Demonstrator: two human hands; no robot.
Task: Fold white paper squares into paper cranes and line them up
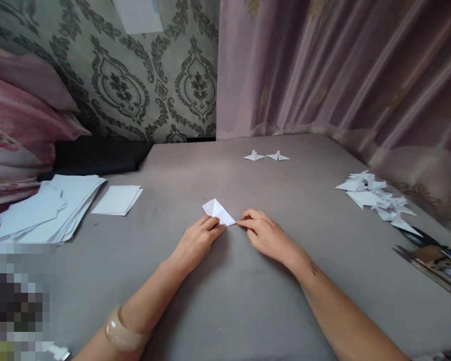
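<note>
Left hand [202, 235] grips folded paper [225, 215], apparently steadying it while right hand [262, 233] pinches its corner; paper cranes [254, 156] sit near the far edge of the surface [180, 173]

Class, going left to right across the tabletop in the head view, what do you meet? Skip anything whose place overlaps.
Large paper sheets, smaller paper stack, creased white paper, right hand, folded paper pile.

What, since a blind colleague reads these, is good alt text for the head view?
The left hand presses a folded white paper on a gray surface, the right hand at its right corner. Paper sheets lie at left, two small folded figures beyond, more folded pieces at right.
</note>
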